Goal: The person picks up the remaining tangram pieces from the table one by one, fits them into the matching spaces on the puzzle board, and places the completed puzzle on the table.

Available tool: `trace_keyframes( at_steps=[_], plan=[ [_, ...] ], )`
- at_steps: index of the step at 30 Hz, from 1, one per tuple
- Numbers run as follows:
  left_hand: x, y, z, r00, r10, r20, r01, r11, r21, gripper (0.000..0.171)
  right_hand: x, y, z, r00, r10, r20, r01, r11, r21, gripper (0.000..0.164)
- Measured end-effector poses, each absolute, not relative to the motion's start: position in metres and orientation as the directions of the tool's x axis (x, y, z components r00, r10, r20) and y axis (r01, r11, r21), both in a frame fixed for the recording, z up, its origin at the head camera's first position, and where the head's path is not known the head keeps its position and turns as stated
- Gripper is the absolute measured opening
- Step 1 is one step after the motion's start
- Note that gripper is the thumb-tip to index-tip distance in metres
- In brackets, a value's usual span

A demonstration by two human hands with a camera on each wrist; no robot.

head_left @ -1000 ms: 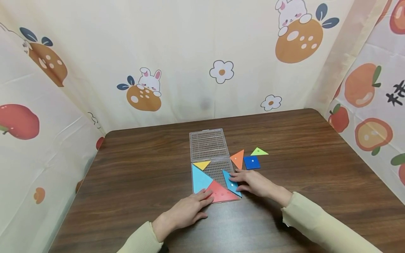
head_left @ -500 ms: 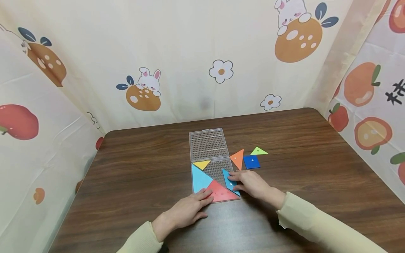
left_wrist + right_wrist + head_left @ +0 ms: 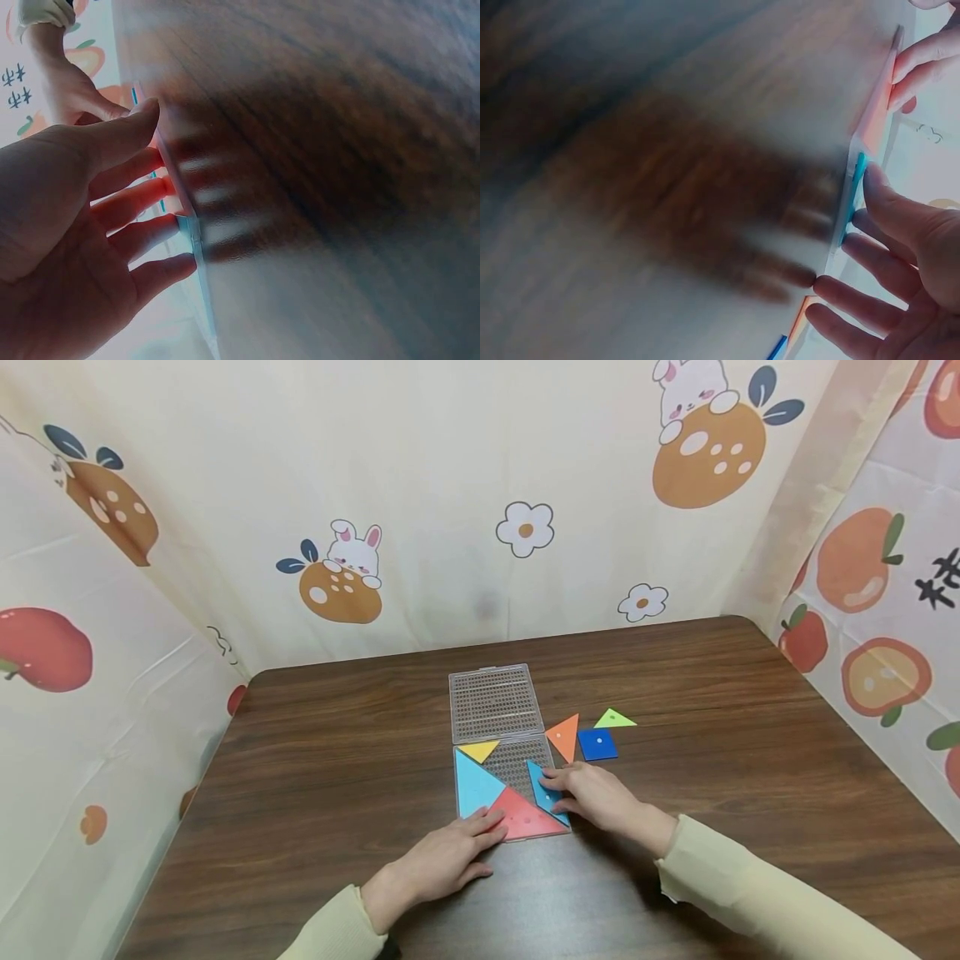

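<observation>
Flat tangram pieces lie in and beside a hinged clear plastic case. The left hand rests its fairly straight fingertips on the large red triangle at the case's near edge. A light-blue triangle and a small yellow triangle lie to its left and above. At the case's right side the right hand holds a blue parallelogram between thumb and fingers, partly covering it. In the right wrist view, the thumb touches the parallelogram's edge.
Right of the case lie an orange triangle, a dark blue square and a small lime triangle. The brown wooden table ends at a printed curtain behind.
The right hand has shifted slightly left with the blue parallelogram, whose near end now sits closer to the case's corner. Little differs in the last half second. The left hand keeps its place.
</observation>
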State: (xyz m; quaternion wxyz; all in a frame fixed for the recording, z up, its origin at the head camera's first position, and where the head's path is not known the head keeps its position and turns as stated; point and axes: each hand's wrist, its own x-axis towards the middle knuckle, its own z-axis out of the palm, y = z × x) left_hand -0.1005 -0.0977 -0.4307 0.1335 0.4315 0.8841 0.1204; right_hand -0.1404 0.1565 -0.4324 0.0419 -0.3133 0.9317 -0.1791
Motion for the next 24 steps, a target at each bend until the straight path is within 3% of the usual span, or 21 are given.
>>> trace_keyframes(
  at_steps=[24],
  plan=[
    [-0.1009,-0.0986,-0.4313,-0.592,0.795,-0.131,0.727,0.597,0.339,0.048,-0.1415,0.1499,-0.4292,-0.814,-0.581,-0.018,-0.549,0.778,-0.305,0.040]
  ],
)
